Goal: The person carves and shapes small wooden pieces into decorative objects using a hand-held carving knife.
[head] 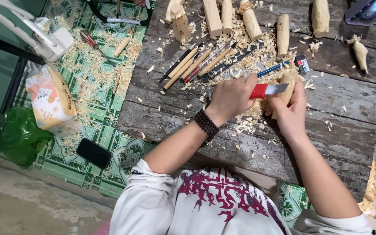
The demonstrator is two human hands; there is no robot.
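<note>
My left hand (231, 98), with a dark bead bracelet on the wrist, is closed around a red-handled utility knife (260, 91). Its blade lies against a pale wooden piece (289, 82). My right hand (291, 111) grips that piece from below and holds it just above the worn plank table (336, 126). Wood shavings (251, 117) are piled under both hands.
A row of carving tools (196, 63) lies just beyond my hands, with a blue pen (273, 68) and a small black box (302, 64). Several wooden blanks (214, 17) stand at the back. On the patterned mat to the left lie a phone (93, 153), a printed bag (51, 98) and a screwdriver (90, 40).
</note>
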